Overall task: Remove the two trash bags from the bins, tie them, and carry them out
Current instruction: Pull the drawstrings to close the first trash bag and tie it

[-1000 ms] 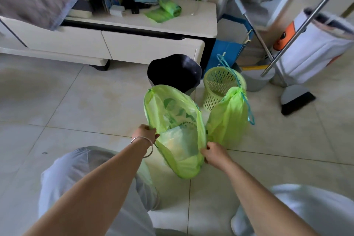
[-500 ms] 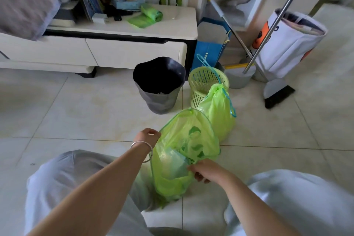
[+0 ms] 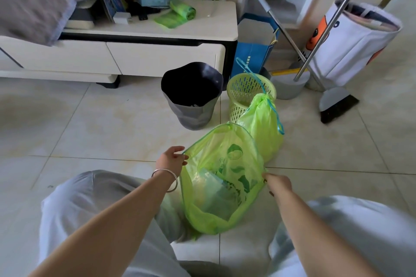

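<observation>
An open green trash bag (image 3: 221, 189) with rubbish inside stands on the floor between my knees. My left hand (image 3: 172, 159), with a bracelet on the wrist, pinches the bag's rim on its left side. My right hand (image 3: 277, 183) grips the rim on the right side. Behind it a second green bag (image 3: 264, 128) stands drawn closed, its blue drawstring hanging loose. Further back are a dark grey bin (image 3: 192, 94) and a pale green mesh bin (image 3: 245, 90), both without bags.
A white low cabinet (image 3: 157, 51) runs along the wall, with a roll of green bags (image 3: 181, 12) on top. To the right stand a blue paper bag (image 3: 253, 51), a broom and dustpan (image 3: 337, 103), a metal pole and a white fabric hamper (image 3: 355, 42).
The open bag has come nearer to me and now rests lower between my knees. My right hand has shifted from the bag's lower edge out to the right rim, spreading the mouth wider.
</observation>
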